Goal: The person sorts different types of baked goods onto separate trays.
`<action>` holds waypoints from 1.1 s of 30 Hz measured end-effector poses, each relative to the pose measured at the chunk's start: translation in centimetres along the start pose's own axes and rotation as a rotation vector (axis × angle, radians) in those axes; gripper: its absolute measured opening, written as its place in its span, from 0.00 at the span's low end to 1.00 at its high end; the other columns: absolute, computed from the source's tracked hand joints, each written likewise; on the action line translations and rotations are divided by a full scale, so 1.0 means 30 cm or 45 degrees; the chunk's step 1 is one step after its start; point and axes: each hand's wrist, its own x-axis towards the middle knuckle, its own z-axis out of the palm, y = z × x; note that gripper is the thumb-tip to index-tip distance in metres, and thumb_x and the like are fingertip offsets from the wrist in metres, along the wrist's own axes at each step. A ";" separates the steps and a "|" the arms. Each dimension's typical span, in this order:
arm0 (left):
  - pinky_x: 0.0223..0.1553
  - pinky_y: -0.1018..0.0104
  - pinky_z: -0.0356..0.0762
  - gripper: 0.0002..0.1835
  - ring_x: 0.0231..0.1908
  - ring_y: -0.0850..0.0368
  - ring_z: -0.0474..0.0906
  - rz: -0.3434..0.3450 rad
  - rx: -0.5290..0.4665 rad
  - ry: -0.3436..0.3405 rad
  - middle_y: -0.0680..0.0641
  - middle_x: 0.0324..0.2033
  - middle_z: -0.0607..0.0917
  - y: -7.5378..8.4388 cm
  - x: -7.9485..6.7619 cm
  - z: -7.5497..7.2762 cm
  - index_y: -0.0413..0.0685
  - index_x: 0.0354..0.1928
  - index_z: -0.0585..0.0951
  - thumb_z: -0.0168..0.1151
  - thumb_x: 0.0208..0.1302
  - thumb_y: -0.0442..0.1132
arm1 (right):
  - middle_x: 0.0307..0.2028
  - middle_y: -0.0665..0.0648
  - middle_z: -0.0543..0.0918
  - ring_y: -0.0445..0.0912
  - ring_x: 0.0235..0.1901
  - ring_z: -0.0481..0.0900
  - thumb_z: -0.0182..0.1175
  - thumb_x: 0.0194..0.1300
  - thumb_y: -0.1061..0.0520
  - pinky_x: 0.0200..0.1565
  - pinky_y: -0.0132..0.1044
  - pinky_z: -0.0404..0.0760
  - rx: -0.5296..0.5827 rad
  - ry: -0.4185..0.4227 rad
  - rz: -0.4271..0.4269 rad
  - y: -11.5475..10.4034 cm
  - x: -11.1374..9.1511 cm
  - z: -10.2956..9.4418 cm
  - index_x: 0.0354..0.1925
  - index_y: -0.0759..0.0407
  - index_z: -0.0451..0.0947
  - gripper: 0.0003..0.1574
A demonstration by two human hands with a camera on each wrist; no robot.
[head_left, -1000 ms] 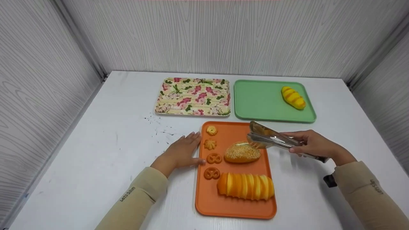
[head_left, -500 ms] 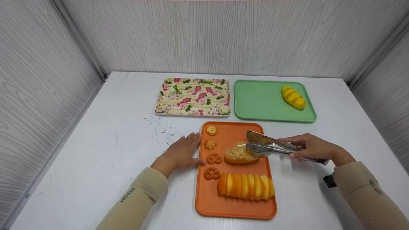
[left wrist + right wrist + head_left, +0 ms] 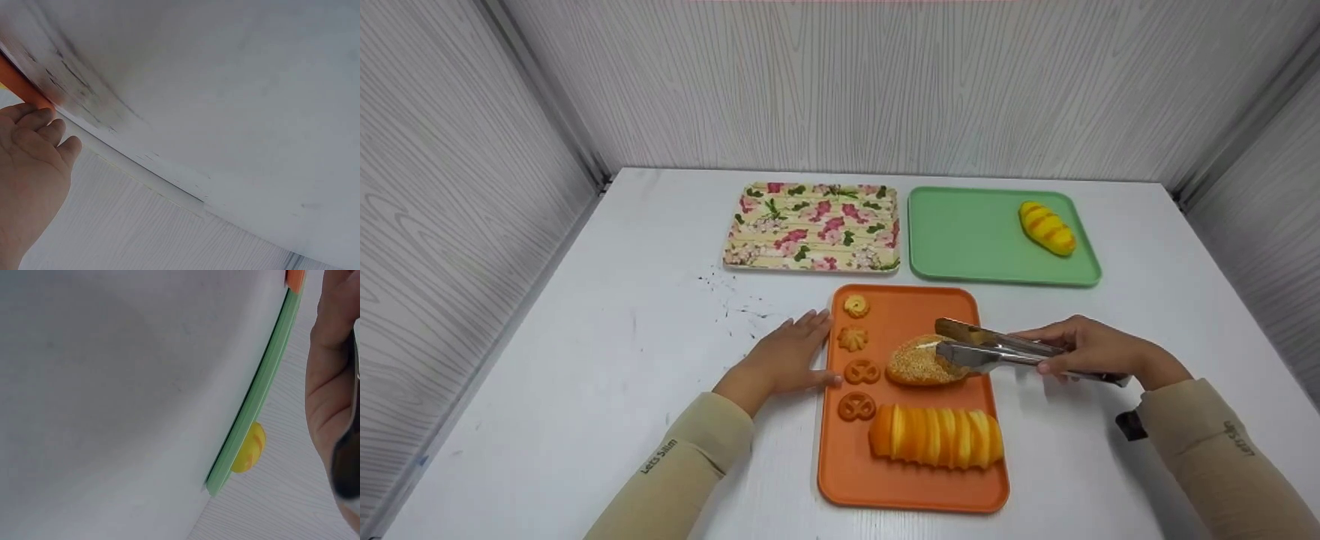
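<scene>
My right hand (image 3: 1091,346) grips metal tongs (image 3: 1012,352) from the right side. Their two ends lie over the right part of a seeded bread roll (image 3: 913,363), one end on its near side and one toward its far side. The roll sits on an orange tray (image 3: 911,491). Against that tray's left edge rests my left hand (image 3: 781,358), fingers straight and thumb over the rim. Below the roll lies a ridged orange-yellow loaf (image 3: 936,437). In the right wrist view, the hand (image 3: 334,382) holds the dark end of the tongs (image 3: 347,455).
Two pretzels (image 3: 856,406) and two small cookies (image 3: 853,338) line the orange tray's left side. Behind stand a floral tray (image 3: 814,229) and a green tray (image 3: 967,236), the latter bearing a yellow striped bread (image 3: 1047,228). Wood-patterned panels (image 3: 885,90) enclose the table.
The tongs in my right hand have come down and slightly left, their ends now over the seeded roll and closer together. My left hand has stayed in place.
</scene>
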 end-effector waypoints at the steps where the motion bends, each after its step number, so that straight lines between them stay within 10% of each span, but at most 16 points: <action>1: 0.70 0.58 0.41 0.52 0.72 0.53 0.40 0.000 0.002 0.002 0.49 0.74 0.48 0.000 0.000 0.000 0.45 0.75 0.49 0.55 0.59 0.69 | 0.20 0.58 0.79 0.47 0.16 0.71 0.60 0.64 0.64 0.16 0.35 0.72 -0.004 0.005 -0.003 -0.001 0.001 0.000 0.65 0.62 0.69 0.31; 22: 0.70 0.56 0.42 0.52 0.72 0.51 0.42 0.029 -0.006 0.001 0.46 0.73 0.49 0.004 -0.013 -0.012 0.42 0.74 0.50 0.54 0.60 0.68 | 0.27 0.69 0.79 0.49 0.17 0.72 0.55 0.64 0.73 0.18 0.40 0.76 0.112 0.159 -0.179 -0.003 0.027 -0.048 0.63 0.73 0.66 0.29; 33: 0.70 0.57 0.41 0.52 0.72 0.52 0.41 0.016 -0.014 -0.009 0.47 0.73 0.48 0.002 -0.007 -0.010 0.43 0.75 0.49 0.54 0.60 0.68 | 0.25 0.70 0.76 0.48 0.18 0.71 0.58 0.66 0.65 0.20 0.41 0.74 0.042 0.406 -0.014 -0.011 0.047 -0.073 0.65 0.63 0.68 0.30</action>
